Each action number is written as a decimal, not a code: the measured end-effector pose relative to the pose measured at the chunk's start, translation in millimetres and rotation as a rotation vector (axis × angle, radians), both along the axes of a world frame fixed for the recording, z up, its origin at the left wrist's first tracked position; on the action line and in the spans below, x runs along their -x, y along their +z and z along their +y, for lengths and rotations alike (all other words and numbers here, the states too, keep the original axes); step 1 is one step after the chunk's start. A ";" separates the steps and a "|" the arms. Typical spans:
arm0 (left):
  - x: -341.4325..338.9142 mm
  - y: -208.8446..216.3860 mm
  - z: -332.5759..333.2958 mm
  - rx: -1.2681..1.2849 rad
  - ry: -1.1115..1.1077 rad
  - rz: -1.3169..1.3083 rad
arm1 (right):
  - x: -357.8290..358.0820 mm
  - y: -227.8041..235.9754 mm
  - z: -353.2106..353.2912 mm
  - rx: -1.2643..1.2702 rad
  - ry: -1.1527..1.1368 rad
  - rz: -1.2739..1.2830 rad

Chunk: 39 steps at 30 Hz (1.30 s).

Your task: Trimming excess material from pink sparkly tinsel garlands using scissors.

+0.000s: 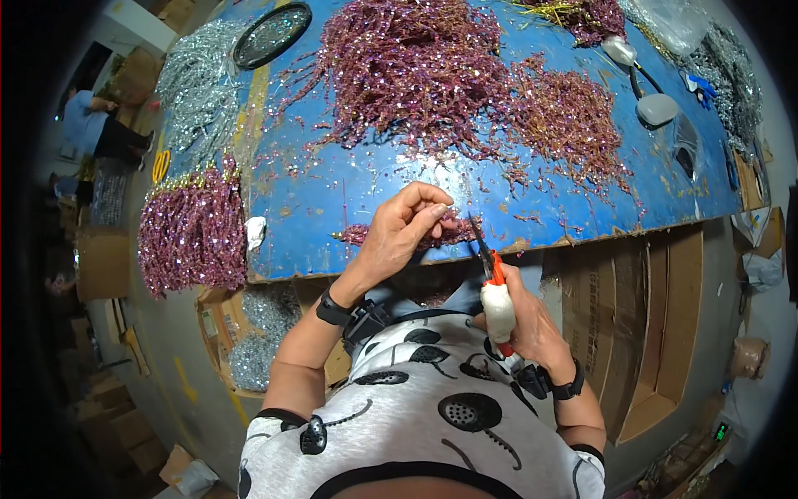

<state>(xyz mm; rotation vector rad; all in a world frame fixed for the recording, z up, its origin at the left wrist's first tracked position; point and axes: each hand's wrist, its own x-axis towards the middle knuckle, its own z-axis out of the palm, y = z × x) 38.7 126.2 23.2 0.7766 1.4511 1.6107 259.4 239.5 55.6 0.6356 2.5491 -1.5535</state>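
Over the table's near edge my left hand (397, 230) is closed in a pinch, thumb against forefinger; whatever it may hold is too small to make out. Under and beside it lies a short pink sequined strand (455, 234), partly covered by the hand. My right hand (529, 320) grips scissors (497, 301) with dark pointed blades and red handles wrapped in white. Their tip points up and away, just right of the left fingers. Farther back is a big heap of pink sequined strands (407, 71), with a flatter pile (565, 125) to its right.
Pink bundles (193, 229) hang over the left edge, near yellow scissors (161, 166). Silver strands (199, 79) and a black round tray (273, 36) lie behind. A lamp-like white device (657, 109) stands right. Cardboard boxes (640, 324) are below; a person (96, 121) is far left.
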 end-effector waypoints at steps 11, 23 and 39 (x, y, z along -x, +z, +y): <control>9.9 -1.2 -2.8 -0.063 0.026 -0.199 | -7.2 -12.0 3.1 0.110 -0.085 0.079; 3.1 -1.2 -1.3 -0.035 0.049 -0.120 | -10.9 -31.4 5.5 0.162 -0.043 0.229; -8.6 -23.9 7.3 -0.286 -0.022 0.112 | 82.4 -74.6 56.9 0.562 -0.265 0.538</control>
